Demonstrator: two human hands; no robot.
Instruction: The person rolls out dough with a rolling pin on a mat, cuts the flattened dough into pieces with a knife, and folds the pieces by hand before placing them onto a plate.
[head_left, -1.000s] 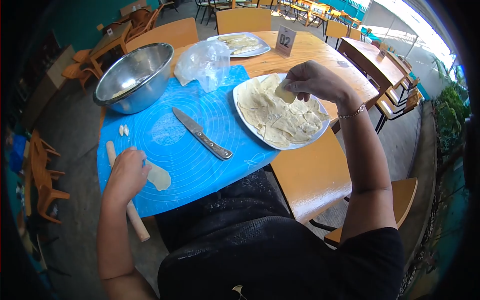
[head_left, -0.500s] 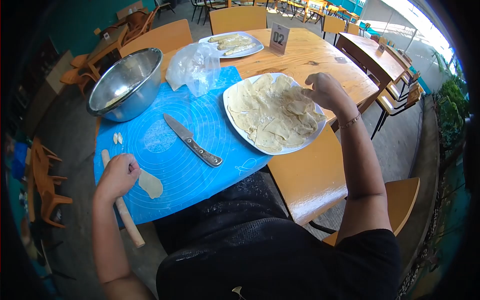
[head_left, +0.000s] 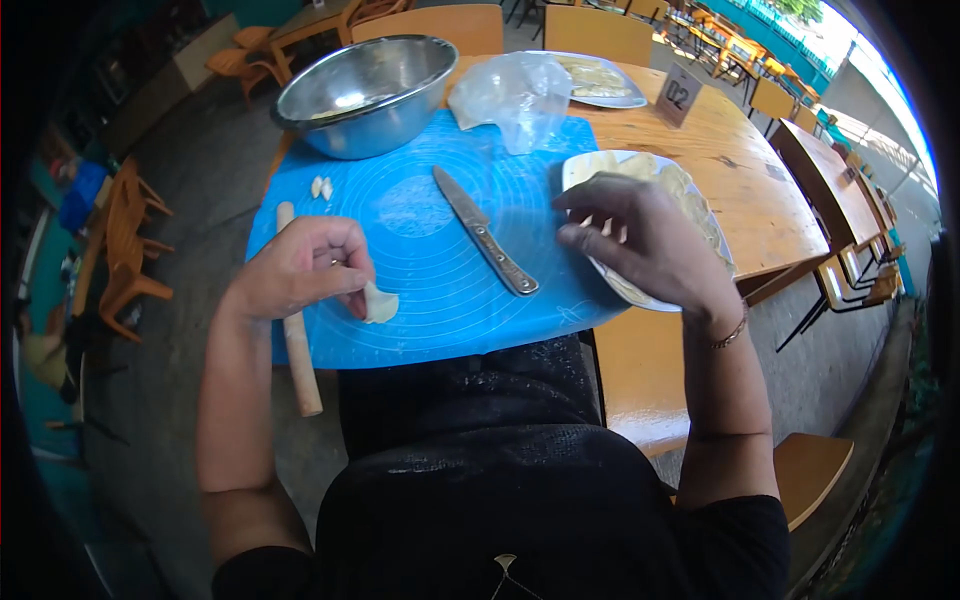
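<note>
My left hand [head_left: 312, 268] pinches a thin flap of dough [head_left: 381, 304] over the left part of the blue silicone mat [head_left: 430, 330]. Passing beneath that wrist is a wooden rolling pin [head_left: 302, 365], its lower end beyond the mat's edge. My right hand [head_left: 665, 240] hangs in the air before the white plate [head_left: 576, 172], fingers curved and apart, with nothing visible in them. Flat dough sheets [head_left: 680, 182] cover the plate, partly hidden by that hand. Between my hands a knife [head_left: 484, 232] lies on the mat. Small dough pieces [head_left: 321, 188] rest near the rolling pin's top.
At the mat's back left stands a large steel bowl [head_left: 368, 110]. A clear plastic bag [head_left: 520, 95] sits beside it, and behind is another plate of dough [head_left: 620, 98]. A number card [head_left: 679, 94] stands on the wooden table [head_left: 770, 190]. Chairs surround the table.
My left hand has lifted the dough flap off the mat. My right hand has come back from the plate's far side toward the middle. The view has shifted, moving the table rightward.
</note>
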